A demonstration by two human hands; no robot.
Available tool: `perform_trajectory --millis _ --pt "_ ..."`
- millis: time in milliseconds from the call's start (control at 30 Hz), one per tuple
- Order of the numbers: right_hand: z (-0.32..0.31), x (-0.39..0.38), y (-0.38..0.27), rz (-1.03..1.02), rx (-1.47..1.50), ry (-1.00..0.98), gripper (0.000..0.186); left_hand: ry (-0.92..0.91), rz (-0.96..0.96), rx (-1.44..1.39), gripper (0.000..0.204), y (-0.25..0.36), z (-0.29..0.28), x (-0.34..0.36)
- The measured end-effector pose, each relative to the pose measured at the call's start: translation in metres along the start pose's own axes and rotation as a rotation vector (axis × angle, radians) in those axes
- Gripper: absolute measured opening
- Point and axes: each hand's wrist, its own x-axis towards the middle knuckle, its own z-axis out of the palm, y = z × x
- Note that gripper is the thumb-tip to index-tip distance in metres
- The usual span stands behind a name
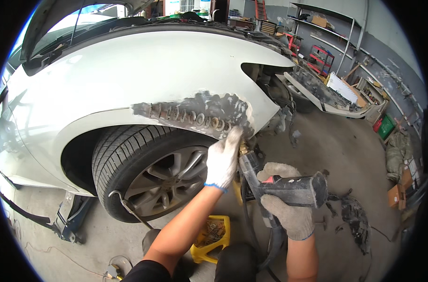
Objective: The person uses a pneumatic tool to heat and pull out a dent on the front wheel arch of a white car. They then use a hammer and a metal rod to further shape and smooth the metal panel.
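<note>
A white car fender (185, 61) with a bare grey sanded patch (209, 101) spans the view above the wheel. Along the patch's lower edge, several metal ring washers (200, 118) stand in a row. My left hand (223, 160), in a white knit glove, has its fingers pinched together at the row's right end; what they hold is hidden. In my gloved right hand (289, 207) is a black and grey spot-welding gun (289, 188). The gun's brass-coloured tip (243, 148) points up at the fender, just right of my left fingers. A thick cable (276, 242) runs down from the gun.
Below the fender is the front wheel (167, 174), with a hooked metal bar (129, 207) leaning against it. A yellow stool (213, 237) holding small metal parts stands between my legs. A jack (70, 216) sits at left. A removed bumper (326, 94) lies at far right.
</note>
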Motion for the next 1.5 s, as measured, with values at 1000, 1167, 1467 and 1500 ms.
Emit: perform_trajectory --millis 1000,1167,1467,1500 --pt "0.024 0.007 0.059 -0.25 0.086 0.068 0.048 -0.376 -0.692 0.578 0.054 -0.231 0.114 -0.059" --pt "0.006 0.006 0.038 -0.308 -0.148 0.066 0.041 -0.095 -0.329 1.032 0.086 -0.258 0.104 -0.053" --pt "0.01 0.005 0.054 -0.29 -0.109 0.126 0.034 -0.509 0.001 0.999 0.051 -0.217 0.111 -0.056" --pt "0.016 0.005 0.045 -0.323 -0.091 0.124 0.033 -0.509 0.177 0.916 0.049 -0.209 0.106 -0.064"
